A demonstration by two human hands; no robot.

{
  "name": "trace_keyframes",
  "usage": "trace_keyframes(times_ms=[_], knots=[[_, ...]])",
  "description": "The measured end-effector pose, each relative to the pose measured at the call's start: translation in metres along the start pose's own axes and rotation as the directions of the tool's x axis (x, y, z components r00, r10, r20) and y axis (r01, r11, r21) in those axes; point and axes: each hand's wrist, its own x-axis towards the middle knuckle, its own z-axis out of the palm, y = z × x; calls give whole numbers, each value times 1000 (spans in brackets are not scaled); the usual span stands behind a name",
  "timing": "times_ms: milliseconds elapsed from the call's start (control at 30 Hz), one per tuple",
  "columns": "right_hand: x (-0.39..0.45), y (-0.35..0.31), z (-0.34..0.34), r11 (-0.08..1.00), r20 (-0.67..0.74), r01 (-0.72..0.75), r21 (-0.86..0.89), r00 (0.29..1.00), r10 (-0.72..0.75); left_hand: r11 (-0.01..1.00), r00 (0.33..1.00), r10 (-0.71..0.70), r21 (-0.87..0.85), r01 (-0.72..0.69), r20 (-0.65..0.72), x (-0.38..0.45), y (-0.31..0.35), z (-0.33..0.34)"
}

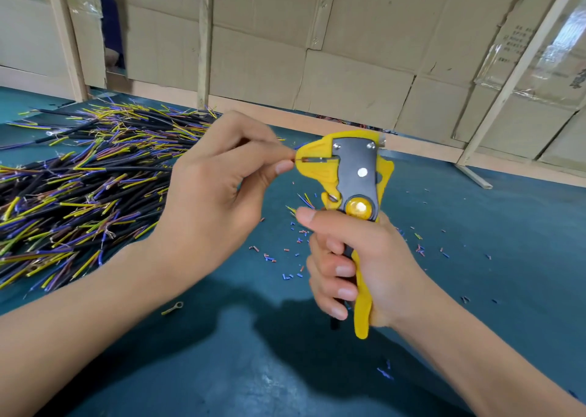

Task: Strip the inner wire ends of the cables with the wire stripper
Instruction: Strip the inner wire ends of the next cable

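**wirenut:** Starting from the left, what's that heap?

**benchguy:** A big pile of cables [85,175] on the teal tabletop [222,369], black jackets with yellow, blue-purple and brownish inner wires fanning out of the ends. It covers the left side and runs behind the left hand. Near the front edge of the pile there's 1 loose ring terminal [173,308] on a short yellow lead, lying under the left forearm.

**wirenut:** And the left hand?

**benchguy:** The left hand [215,194] is up off the table, thumb and index finger pinching a thin inner wire [293,160]. The other fingers are curled in. The wire's tip is right at the mouth of the wire stripper [352,175], poked into the slot in the yellow jaw piece. Can't tell how far in it goes.

**wirenut:** So the stripper is just right of that hand?

**benchguy:** Yep, touching distance. The fingertips nearly meet the yellow head. The tool stands upright, head on top, and the right hand [358,267] is wrapped round the handles below it, 4 fingers across the front, thumb up near the yellow round knob. Firm grip, held above the table.

**wirenut:** Anything further right?

**benchguy:** Little blue and red insulation bits [420,250] scattered on the tabletop around and past the right hand. Behind everything, a cardboard wall [348,51] with light wooden battens.
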Motion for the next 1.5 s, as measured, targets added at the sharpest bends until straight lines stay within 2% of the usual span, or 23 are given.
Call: trace_keyframes(times_ms=[67, 133, 267, 533, 933, 1133, 1500], knots=[[1, 1, 0, 1000, 2, -11, -21, 1000, 11, 1000, 1000, 13, 8, -13, 25, 0, -3, 0], [3, 1, -2, 1000, 73, -9, 16, 997, 7, 1000, 998, 15, 3, -15, 54, 2, -5, 0], [7, 0, -9, 992, 171, 40, 119, 983, -61, 986, 984, -125, -95, 138, 128, 5, -8, -4], [6, -3, -15, 992, 139, 48, 115, 988, -64, 936, 955, -273, -198, 291, 113, -1, -3, -4], [4, 0, -14, 992, 292, -5, 127, 956, -33, 977, 979, -196, -72, 199, 46, 2, -3, -7], [5, 0, -15, 991, 316, -1, 136, 948, -43, 985, 984, -168, -16, 169, 64, 2, -1, -7], [2, -5, -13, 991, 253, -5, 136, 967, -30, 979, 988, -126, -148, 138, 89, 3, 2, -10]])
